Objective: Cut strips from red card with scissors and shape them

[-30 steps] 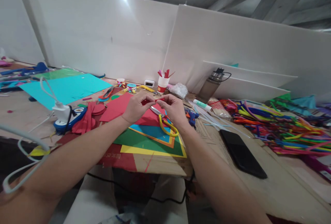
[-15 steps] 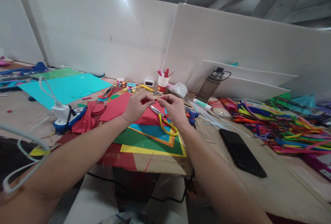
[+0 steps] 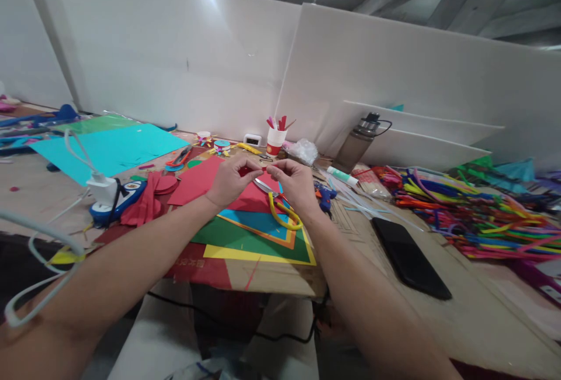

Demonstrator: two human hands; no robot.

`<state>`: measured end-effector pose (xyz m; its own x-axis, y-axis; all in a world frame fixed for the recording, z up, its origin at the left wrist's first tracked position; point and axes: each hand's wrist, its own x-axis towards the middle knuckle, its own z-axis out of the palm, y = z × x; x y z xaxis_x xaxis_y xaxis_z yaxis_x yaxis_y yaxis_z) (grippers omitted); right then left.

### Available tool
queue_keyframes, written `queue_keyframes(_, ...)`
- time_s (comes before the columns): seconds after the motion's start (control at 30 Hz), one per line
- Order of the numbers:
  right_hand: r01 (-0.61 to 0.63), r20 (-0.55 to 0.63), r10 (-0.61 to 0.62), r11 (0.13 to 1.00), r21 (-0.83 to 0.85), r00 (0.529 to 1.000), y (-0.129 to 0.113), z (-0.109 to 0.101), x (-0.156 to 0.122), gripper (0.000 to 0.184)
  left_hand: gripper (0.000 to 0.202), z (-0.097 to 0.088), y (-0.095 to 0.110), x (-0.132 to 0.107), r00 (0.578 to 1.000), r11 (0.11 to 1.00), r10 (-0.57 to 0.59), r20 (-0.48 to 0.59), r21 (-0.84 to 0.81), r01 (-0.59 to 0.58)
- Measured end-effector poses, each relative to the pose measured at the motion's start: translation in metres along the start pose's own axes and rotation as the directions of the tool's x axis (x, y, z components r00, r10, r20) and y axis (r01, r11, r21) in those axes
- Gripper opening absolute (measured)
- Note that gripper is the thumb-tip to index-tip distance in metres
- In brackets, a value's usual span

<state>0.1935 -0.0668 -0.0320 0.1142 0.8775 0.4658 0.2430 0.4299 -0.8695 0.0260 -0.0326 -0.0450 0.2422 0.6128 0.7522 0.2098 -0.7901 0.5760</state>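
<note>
My left hand [image 3: 233, 180] and my right hand [image 3: 293, 183] meet fingertip to fingertip above the red paper [image 3: 198, 179]. Both are pinched on a small red piece [image 3: 264, 168], mostly covered by the fingers; it looks like a thin strip, but its kind is unclear. Just below my right hand lie scissors [image 3: 284, 217] with yellow handles, their blades pointing up and left. Under the red paper is a stack of coloured sheets, among them a blue sheet [image 3: 258, 223], a green sheet [image 3: 228, 241] and a yellow sheet [image 3: 258, 255].
On the right lie a black phone [image 3: 409, 257], a pile of pipe cleaners [image 3: 477, 210], a glue stick [image 3: 342, 176] and a blue glue gun [image 3: 325, 196]. Behind stand a bottle [image 3: 356, 145] and a paper cup [image 3: 276, 141]. A power strip [image 3: 117, 201] and turquoise sheet [image 3: 114, 149] are left.
Almost nothing differs. Both hands keep their pinch on the small red piece in nearly the same spot, and the view has shifted very slightly.
</note>
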Motion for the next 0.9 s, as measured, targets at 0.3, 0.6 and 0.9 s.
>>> queue_keyframes(0.3,0.003,-0.008,-0.004,0.999,-0.033,1.000,-0.002,0.000,-0.001,0.020,0.017,0.000,0.000,0.000,1.000,1.000,-0.007,0.009,0.006,0.007)
queue_keyframes(0.6,0.052,-0.028,-0.054,0.996,-0.073,0.998,0.000,0.000,-0.002,0.018,0.033,0.001,-0.003,0.005,0.989,0.988,-0.126,0.073,-0.076,0.131)
queue_keyframes(0.9,0.135,-0.011,-0.138,0.982,-0.132,0.990,0.001,0.000,-0.003,0.015,0.019,-0.006,0.006,0.010,0.976,0.993,-0.093,0.199,0.083,0.078)
